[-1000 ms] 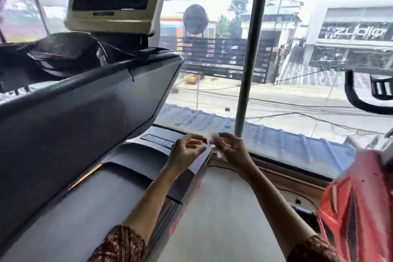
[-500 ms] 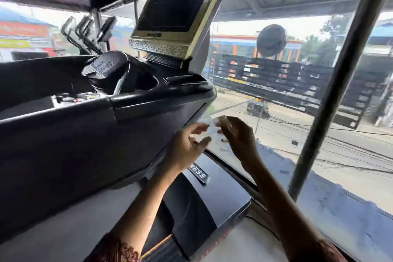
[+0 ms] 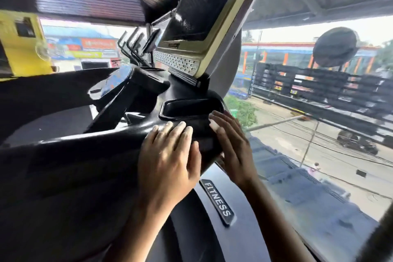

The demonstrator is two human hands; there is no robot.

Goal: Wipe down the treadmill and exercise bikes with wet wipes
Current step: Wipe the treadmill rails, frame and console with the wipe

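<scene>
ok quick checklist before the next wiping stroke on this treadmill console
1. Left hand on the console: ok, fingers lie flat on its right end.
2. Right hand on the console: ok, fingers rest against the edge by the tray.
3. Wipe under the hands: cannot tell, none plainly shows.
4. Tray within reach: ok, just beyond the fingertips.
5. Screen clean: cannot tell, glare and blur.
</scene>
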